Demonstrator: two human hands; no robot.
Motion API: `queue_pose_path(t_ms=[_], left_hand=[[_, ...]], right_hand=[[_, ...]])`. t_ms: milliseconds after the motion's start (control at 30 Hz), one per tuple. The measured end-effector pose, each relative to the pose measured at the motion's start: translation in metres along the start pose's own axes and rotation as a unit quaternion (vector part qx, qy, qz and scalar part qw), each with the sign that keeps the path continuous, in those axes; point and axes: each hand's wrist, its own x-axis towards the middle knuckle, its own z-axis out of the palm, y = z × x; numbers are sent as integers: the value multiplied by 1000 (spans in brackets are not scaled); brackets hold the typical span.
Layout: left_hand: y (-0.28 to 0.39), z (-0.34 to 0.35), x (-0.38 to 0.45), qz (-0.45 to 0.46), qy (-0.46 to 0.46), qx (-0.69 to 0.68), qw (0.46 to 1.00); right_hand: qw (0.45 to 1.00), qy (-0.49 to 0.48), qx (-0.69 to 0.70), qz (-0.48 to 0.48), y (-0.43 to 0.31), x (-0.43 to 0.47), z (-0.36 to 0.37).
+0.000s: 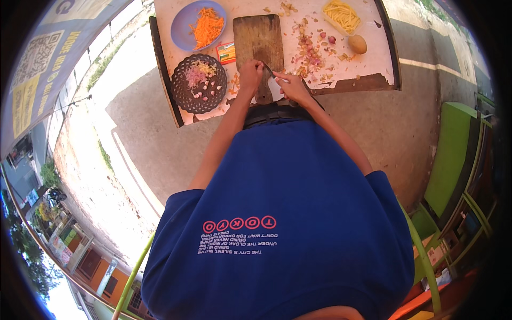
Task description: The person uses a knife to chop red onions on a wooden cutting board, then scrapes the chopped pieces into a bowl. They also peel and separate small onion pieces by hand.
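Note:
A worn wooden cutting board (258,38) lies before me, its handle towards my body. My right hand (294,87) grips a small knife (269,70) by the handle, blade slanting over the board's lower part. My left hand (252,74) rests on the board's near left edge, fingers bunched close to the knife's tip. Whatever may be between those fingers is hidden. Left of it, a dark perforated plate (176,86) holds sliced shallots (195,76), pale chopped pieces (207,68) and several small peeled cloves (205,98).
A blue plate (179,30) carries shredded carrot (208,27). Beside the board lies a red-and-yellow packet (226,53). To the right are scattered peelings (308,56), shallots (331,40), a brown round potato-like item (357,44) and a plastic tub (334,29) of pale yellow sticks. The table covering (376,52) is torn.

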Motion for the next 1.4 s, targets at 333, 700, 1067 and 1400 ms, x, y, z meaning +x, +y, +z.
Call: queue_pose_path(t_ms=[333, 700, 1067, 1400], left_hand=[[17, -10, -3, -59, -13, -56, 997], [11, -8, -1, -40, -14, -71, 997], [2, -18, 7, -179, -77, -160, 968], [92, -107, 17, -102, -78, -494, 860]], right_hand=[[996, -32, 71, 39, -5, -4, -5], [998, -20, 44, -48, 28, 21, 6], [984, 167, 7, -66, 23, 9, -40], [792, 408, -423, -165, 43, 17, -103]])
